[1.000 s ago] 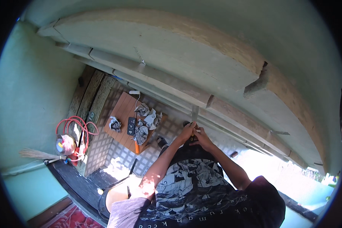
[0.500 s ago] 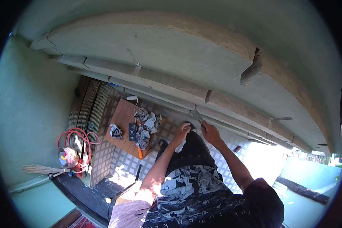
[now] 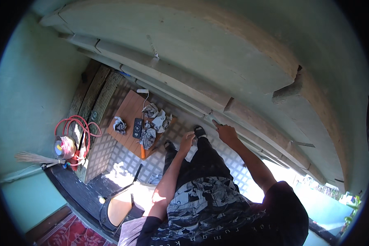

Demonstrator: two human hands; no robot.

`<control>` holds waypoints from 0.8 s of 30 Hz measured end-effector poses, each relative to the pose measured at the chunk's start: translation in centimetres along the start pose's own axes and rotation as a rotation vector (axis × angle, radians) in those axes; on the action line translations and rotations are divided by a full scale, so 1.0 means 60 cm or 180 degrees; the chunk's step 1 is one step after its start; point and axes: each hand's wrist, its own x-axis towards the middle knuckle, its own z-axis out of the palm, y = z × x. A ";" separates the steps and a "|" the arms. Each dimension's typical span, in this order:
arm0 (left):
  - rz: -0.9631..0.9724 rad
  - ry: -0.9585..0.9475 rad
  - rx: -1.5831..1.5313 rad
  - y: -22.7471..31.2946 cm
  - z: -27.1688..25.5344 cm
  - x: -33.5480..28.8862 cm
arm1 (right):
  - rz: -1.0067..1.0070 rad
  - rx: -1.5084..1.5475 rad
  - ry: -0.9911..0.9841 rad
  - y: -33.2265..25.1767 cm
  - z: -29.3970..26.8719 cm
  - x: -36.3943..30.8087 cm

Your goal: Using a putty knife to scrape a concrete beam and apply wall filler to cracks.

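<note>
My right hand point(image 3: 226, 133) is closed around the dark handle of a scraper point(image 3: 215, 122), its small blade pointing at the lowest moulded ledge point(image 3: 207, 117) of the green wall. The blade is at or very near that ledge; contact cannot be made out. In front of my thighs, my left hand point(image 3: 187, 140) hovers with loosely bent fingers and nothing visible in it. To its left stands a slatted wooden table point(image 3: 125, 108). Crumpled newspaper point(image 3: 148, 137), a dark handheld device point(image 3: 137, 128), an orange-handled tool point(image 3: 142, 151) and a small paint roller point(image 3: 142, 91) lie on it.
Thick ledges point(image 3: 184, 84) jut from the wall ahead. A coiled red hose point(image 3: 88, 135), a roll of pink twine point(image 3: 64, 146) and a stick broom point(image 3: 37, 157) are at the left by wooden planks point(image 3: 92, 98). A chair point(image 3: 118, 210) stands behind on the left.
The view has tilted and shifted, showing more floor and both sandals. My right hand has moved up slightly with the scraper, and my left hand has drawn a little away to the left.
</note>
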 end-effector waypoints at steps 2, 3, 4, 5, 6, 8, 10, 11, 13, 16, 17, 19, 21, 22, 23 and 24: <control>-0.0049 0.0118 -0.0035 -0.005 0.004 0.005 | -0.0062 0.0057 0.0123 0.001 0.003 0.002; -0.0065 0.0147 -0.0061 -0.010 0.008 0.003 | -0.0094 0.0046 0.0097 0.005 0.003 -0.003; -0.0031 0.0161 -0.0092 -0.010 0.010 0.006 | -0.0072 0.0100 0.0170 0.007 -0.002 -0.006; 0.0004 0.0177 -0.0120 -0.011 0.011 0.010 | -0.0050 0.0156 0.0244 0.009 -0.005 -0.004; 0.0004 0.0209 -0.0134 -0.010 0.010 0.014 | -0.0084 0.0151 0.0237 0.006 -0.006 0.008; 0.0010 0.0282 -0.0168 -0.010 0.023 0.014 | -0.0227 0.0011 0.0389 0.009 -0.005 0.027; -0.0012 0.0329 -0.0140 -0.015 0.030 0.018 | -0.0269 0.0071 0.0356 0.010 -0.004 0.040; -0.0027 0.0364 -0.0097 -0.020 0.030 0.021 | -0.0296 0.0141 0.0336 0.008 -0.003 0.046; -0.0017 0.0413 -0.0180 -0.026 0.036 0.023 | -0.0319 0.0205 0.0189 0.023 -0.013 0.027; 0.0025 0.0497 -0.0249 -0.026 0.032 0.025 | -0.0376 0.0423 0.0065 0.025 -0.017 0.033; 0.0057 0.0543 -0.0237 -0.025 0.033 0.025 | -0.0421 0.0581 0.0090 0.026 -0.018 0.037; -0.0038 0.0538 -0.0345 -0.024 0.028 0.028 | -0.0437 0.0682 0.0136 0.014 -0.024 0.048; -0.0133 0.0558 -0.0449 -0.026 0.031 0.027 | -0.0475 0.0795 0.0177 0.013 -0.031 0.044; -0.0045 0.0600 -0.0465 -0.020 0.037 0.029 | -0.0410 0.0760 0.0133 0.021 -0.033 0.035; 0.0041 0.0642 -0.0481 -0.014 0.039 0.031 | -0.0346 0.0724 0.0087 0.025 -0.033 0.032; 0.0055 0.0655 -0.0480 -0.009 0.035 0.030 | -0.0361 0.0724 0.0098 0.022 -0.031 0.038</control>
